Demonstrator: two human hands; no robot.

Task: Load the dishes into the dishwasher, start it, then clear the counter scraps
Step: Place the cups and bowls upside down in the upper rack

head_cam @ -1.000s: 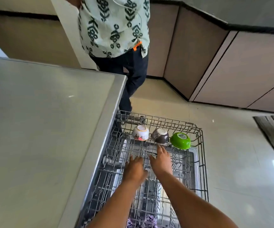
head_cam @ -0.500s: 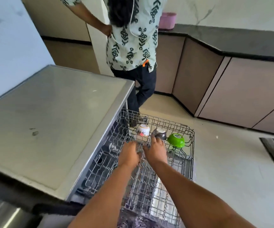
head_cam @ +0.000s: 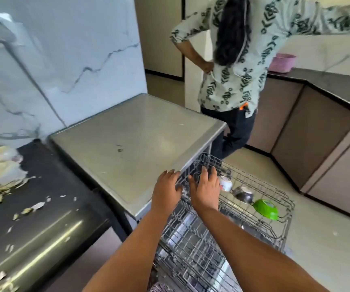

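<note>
Both hands' fingers [head_cam: 204,172] spread on rack [head_cam: 254,224]

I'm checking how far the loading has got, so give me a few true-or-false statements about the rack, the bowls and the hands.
1. The wire dishwasher rack is pulled out. True.
2. Three small bowls sit in it: white patterned bowl, steel bowl, green plastic bowl. True.
3. The right hand grips the green bowl. False: it rests on the rack, fingers spread.
4. The left hand holds a plate. False: it holds nothing.
5. Scraps lie on the black counter. True.
</note>
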